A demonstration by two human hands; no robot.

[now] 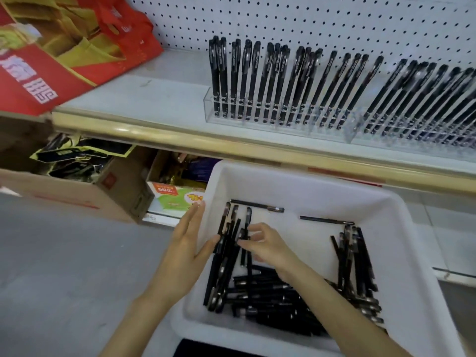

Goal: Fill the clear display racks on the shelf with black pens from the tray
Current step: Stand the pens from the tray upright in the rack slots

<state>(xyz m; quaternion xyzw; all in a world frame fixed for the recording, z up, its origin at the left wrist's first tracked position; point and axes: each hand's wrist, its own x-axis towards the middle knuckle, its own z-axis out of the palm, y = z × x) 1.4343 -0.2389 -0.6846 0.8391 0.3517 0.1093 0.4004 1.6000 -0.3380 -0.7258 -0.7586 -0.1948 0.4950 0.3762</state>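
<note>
A white tray holds several loose black pens, piled at its left, front and right. My left hand is flat and straight-fingered at the tray's left wall, its thumb touching a bundle of pens. My right hand reaches into the tray with curled fingers that pinch pens in that same bundle. On the shelf above, a clear display rack stands full of upright black pens. A second rack to its right also holds several pens.
A red and gold bag lies on the shelf's left end. Below the shelf edge sit cardboard boxes and a green packet. A white pegboard backs the shelf. Grey floor lies at the left.
</note>
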